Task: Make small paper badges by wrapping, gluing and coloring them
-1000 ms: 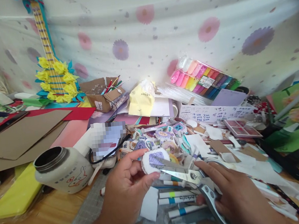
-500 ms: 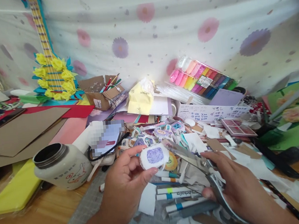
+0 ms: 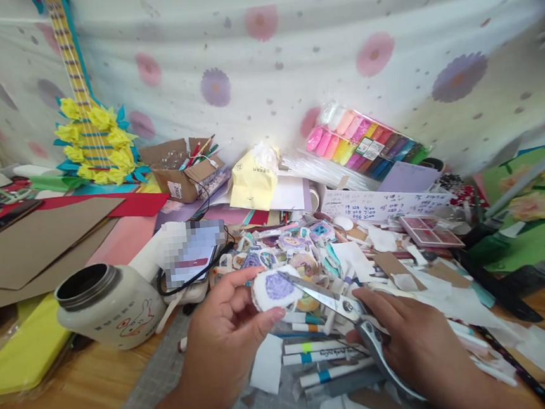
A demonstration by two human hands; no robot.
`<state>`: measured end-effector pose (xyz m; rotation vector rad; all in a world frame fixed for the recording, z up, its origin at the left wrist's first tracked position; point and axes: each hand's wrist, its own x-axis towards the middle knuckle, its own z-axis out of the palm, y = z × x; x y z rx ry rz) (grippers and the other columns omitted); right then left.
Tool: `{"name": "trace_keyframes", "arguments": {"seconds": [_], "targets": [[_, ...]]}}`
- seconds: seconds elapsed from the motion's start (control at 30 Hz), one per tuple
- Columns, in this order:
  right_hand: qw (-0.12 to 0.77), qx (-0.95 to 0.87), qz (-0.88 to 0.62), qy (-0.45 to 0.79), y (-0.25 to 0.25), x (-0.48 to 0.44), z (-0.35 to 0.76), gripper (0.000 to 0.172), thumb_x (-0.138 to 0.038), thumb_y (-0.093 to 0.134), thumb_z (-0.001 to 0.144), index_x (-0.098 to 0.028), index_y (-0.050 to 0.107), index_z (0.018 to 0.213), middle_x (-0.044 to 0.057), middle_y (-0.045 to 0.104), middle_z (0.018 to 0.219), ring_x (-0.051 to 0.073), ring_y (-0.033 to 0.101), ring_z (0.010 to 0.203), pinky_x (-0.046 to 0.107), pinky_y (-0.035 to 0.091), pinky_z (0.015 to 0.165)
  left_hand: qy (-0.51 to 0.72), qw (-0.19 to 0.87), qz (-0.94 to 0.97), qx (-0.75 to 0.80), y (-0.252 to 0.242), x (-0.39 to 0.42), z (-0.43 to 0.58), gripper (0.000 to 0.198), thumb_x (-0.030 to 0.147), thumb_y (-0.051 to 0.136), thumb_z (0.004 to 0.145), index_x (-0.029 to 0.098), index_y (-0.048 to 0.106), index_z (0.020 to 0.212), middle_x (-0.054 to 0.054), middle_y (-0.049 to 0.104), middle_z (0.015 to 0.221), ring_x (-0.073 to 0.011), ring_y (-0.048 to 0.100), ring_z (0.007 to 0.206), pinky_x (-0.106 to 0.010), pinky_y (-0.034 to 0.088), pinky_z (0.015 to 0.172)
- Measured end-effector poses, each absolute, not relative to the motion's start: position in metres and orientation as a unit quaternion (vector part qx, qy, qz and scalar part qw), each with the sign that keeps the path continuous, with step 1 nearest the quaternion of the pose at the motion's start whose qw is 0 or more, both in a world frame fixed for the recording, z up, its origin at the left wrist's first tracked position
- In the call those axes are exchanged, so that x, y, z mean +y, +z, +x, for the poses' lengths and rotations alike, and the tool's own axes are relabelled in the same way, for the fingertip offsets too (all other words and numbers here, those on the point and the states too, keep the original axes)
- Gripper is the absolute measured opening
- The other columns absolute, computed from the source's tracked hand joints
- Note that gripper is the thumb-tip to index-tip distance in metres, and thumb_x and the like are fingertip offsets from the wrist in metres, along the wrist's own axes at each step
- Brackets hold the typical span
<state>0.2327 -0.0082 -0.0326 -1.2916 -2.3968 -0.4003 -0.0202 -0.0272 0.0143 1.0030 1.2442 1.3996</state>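
Between the thumb and fingers of my left hand [image 3: 230, 326] is a small white padded piece [image 3: 264, 297] with a purple patch [image 3: 279, 285] on its face. My right hand [image 3: 417, 332] is wrapped round the handles of silver scissors [image 3: 345, 306]. The blades point left, and their tips lie at the right part of the purple patch; whether they touch it I cannot tell. Below the hands lie several white markers [image 3: 321, 355] and a white paper scrap [image 3: 267, 364]. Behind the piece is a heap of small coloured cutouts [image 3: 295, 244].
A wide-mouthed jar [image 3: 112, 307] stands at left, near a phone [image 3: 194, 256] with a black cable. Farther back are a cardboard box [image 3: 179, 177] of pens and a pack of coloured clay [image 3: 366, 139]. Paper scraps [image 3: 433, 298] and dark-nozzled bottles [image 3: 537, 280] lie at right.
The scissors have moved left, and their blades have gone from apart to nearly together, with the tips now over the purple patch. The left hand still holds the white piece, slightly turned.
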Motion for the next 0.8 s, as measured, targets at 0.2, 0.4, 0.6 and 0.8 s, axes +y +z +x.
{"name": "trace_keyframes", "arguments": {"seconds": [0.2,0.4,0.6,0.8], "targets": [[0.242,-0.839,-0.481,-0.075,-0.020,-0.006,0.247,0.042,-0.046,0.054,0.084,-0.019,0.044,0.115,0.008,0.073,0.088,0.022,0.071,0.067,0.028,0.057,0.054,0.596,0.494,0.391,0.498,0.015,-0.025,-0.022,0.042,0.014,0.078,0.060,0.021,0.057,0.096,0.000,0.080,0.080,-0.0175,0.072,0.074,-0.023,0.056,0.066],[0.185,-0.860,-0.455,-0.139,-0.025,-0.008,0.237,0.061,-0.047,0.067,0.074,-0.020,0.042,0.123,0.014,0.067,0.101,0.030,0.069,0.082,0.040,0.057,0.066,0.601,0.477,0.404,0.499,0.011,-0.024,-0.021,0.042,0.017,0.077,0.063,0.021,0.057,0.099,0.000,0.079,0.080,-0.0171,0.071,0.073,-0.025,0.055,0.066],[0.163,-0.757,-0.626,-0.094,-0.030,0.008,0.253,0.043,-0.045,0.054,0.083,-0.022,0.048,0.120,0.011,0.066,0.110,0.029,0.069,0.079,0.039,0.053,0.061,0.631,0.491,0.375,0.469,0.008,-0.019,-0.025,0.042,0.015,0.077,0.065,0.021,0.054,0.101,0.001,0.078,0.084,-0.0151,0.070,0.078,-0.024,0.053,0.070],[0.186,-0.694,-0.696,-0.011,-0.036,0.025,0.268,0.047,-0.033,0.052,0.079,-0.021,0.050,0.125,0.013,0.066,0.112,0.032,0.069,0.088,0.040,0.051,0.066,0.624,0.498,0.416,0.434,0.002,-0.014,-0.021,0.039,0.013,0.074,0.067,0.020,0.052,0.099,-0.001,0.077,0.086,-0.0171,0.069,0.082,-0.026,0.051,0.073]]}}
